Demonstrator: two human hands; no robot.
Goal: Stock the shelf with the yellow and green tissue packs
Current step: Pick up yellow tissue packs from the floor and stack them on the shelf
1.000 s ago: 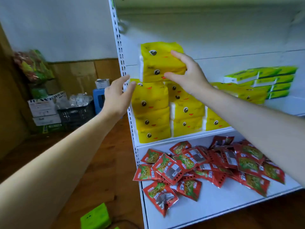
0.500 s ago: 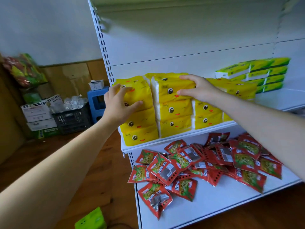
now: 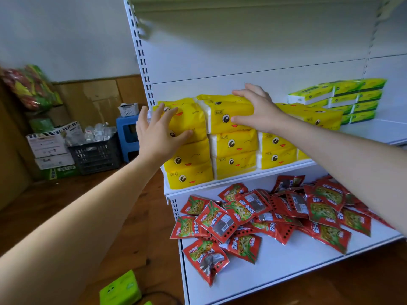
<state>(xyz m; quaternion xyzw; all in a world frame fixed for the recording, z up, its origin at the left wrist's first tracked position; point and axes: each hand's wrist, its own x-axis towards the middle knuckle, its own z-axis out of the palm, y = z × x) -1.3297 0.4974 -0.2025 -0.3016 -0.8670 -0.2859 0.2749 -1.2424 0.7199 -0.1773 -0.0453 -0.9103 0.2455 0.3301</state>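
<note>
The yellow plastic-wrapped tissue packs (image 3: 233, 148), each printed with a cartoon face, stand in stacks along the front edge of the upper white metal shelf (image 3: 370, 130). The left and middle stacks are each three packs high and touch side to side.

The right hand (image 3: 257, 111) grips the top pack of the middle stack (image 3: 220, 108) at its 3 o'clock end. The fingers are spread over the top edge and the thumb lies against the front face, so the pack is clamped between them.

The left hand (image 3: 156, 135) presses flat on the front face of the top pack of the left stack (image 3: 193, 117). Its fingers are straight and apart and close round nothing.

At 2 o'clock from the yellow stacks, farther back on the same shelf, green and white tissue packs (image 3: 343, 95) lie stacked in rows.

At 6 o'clock, the lower white metal shelf (image 3: 286, 267) carries a loose heap of red foil snack sachets (image 3: 264, 216), which overlap one another.

At 9 o'clock from the shelf unit, on the brown wooden floor (image 3: 55, 190), stand:
- A blue plastic stool (image 3: 127, 137) with a small white basket (image 3: 128, 109) on top.
- A black plastic crate (image 3: 94, 155) just beside the stool.
- White cardboard boxes (image 3: 47, 144) stacked beside the crate.

At 7 o'clock, near the bottom edge of the view, a lime-green box (image 3: 120, 289) sits on the floor.
</note>
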